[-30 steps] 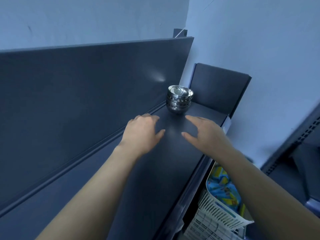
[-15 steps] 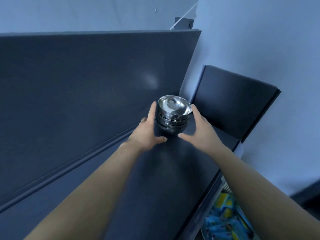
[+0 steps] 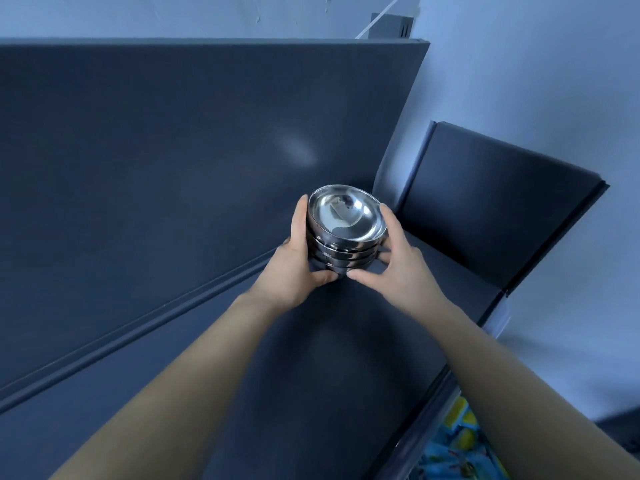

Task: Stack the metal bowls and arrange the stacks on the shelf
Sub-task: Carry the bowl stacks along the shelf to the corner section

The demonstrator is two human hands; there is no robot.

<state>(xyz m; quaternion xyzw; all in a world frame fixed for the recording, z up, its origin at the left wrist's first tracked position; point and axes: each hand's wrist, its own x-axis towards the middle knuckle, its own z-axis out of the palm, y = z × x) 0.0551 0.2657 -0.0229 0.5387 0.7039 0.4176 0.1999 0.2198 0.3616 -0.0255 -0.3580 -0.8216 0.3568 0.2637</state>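
Observation:
A stack of several shiny metal bowls stands near the far right end of the dark shelf. My left hand clasps the stack's left side, fingers up along the rim and thumb under the front. My right hand clasps its right side the same way. The stack leans slightly toward me, and the hands hide its base, so I cannot tell whether it rests on the shelf board.
A dark back panel rises behind the shelf on the left. A dark end panel closes the shelf's right end just beyond the stack. Below the shelf's front edge lies a colourful printed item. Pale walls surround.
Both hands reached forward along the shelf from well short of the stack and closed around its two sides. The view moved closer to the bowls.

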